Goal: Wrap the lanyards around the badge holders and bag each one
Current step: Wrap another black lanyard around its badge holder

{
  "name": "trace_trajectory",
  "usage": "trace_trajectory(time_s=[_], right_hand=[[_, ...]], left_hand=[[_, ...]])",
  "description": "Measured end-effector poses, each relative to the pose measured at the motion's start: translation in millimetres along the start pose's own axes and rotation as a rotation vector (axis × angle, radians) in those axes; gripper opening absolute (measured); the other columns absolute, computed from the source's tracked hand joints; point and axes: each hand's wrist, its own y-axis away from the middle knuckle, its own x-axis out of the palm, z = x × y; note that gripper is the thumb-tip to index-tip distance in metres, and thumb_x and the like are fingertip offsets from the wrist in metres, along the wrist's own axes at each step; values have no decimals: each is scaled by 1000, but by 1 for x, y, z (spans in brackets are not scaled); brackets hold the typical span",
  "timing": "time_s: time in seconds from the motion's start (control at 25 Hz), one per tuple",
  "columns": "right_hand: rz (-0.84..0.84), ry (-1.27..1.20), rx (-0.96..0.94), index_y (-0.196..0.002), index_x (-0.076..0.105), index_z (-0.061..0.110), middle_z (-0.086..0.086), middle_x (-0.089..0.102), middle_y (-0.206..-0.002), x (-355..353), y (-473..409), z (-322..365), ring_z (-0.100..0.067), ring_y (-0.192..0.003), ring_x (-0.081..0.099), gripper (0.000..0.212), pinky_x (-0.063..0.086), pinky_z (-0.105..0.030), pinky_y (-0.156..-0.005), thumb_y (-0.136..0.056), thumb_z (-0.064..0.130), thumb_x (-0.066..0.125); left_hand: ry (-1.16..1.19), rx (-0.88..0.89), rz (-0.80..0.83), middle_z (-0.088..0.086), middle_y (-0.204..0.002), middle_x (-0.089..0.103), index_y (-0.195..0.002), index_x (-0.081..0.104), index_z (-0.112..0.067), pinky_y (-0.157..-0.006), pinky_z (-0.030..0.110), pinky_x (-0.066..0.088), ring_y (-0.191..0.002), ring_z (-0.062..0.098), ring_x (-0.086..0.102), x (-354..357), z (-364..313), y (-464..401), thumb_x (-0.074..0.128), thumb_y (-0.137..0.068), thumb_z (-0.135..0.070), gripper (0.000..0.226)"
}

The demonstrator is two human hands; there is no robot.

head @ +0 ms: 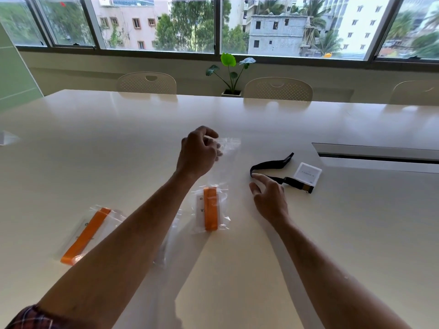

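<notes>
Lanyard point(269, 167) and badge holder point(307, 174) lie together on the white surface point(118, 138) to the right of centre, the black strap looping out leftward from a clip at the holder's near corner, its long run roughly left to right; the white card in the holder is tilted, and its printing is too small to read. Two bagged sets sit nearer the person: the middle bag point(211, 208) has its orange strap running straight toward and away from the camera, while the left bag point(86, 233) lies on a slant, far end to the right, and its right edge is hidden under the left forearm. An empty clear bag point(228, 150) is hard to make out against the pale top; its left part is covered by the left hand point(198, 153), whose curled fingers pinch its upper edge. The right hand point(269, 198) hovers just beside the strap's loop, fingers spread and relaxed, holding nothing; the forefinger tip is at the loop's left bend, though whether it touches cannot be told. Another clear plastic scrap point(7, 137) is cut off at the left edge.
</notes>
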Motion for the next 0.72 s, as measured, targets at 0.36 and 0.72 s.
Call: trace_trajectory(time_s=[0.36,0.72], right_hand=[[-86,421,26,-142,48,14,-9,45,-150,-60,-8,-60,-26,-142,34,47,24,-40,-115,-96,26,54],[-177,332,196,-133,55,11,-16,58,-135,-79,-27,-83,-36,-122,51,40,38,-41,-101,-100,31,46]], left_hand=[[172,-296,371,14,-81,69,-88,63,-9,-68,41,62,-65,26,73,65,15,41,49,-90,3,19],[-638,154,351,18,-120,59,-106,67,2,-102,32,40,-116,32,52,99,34,77,54,-84,-4,26]])
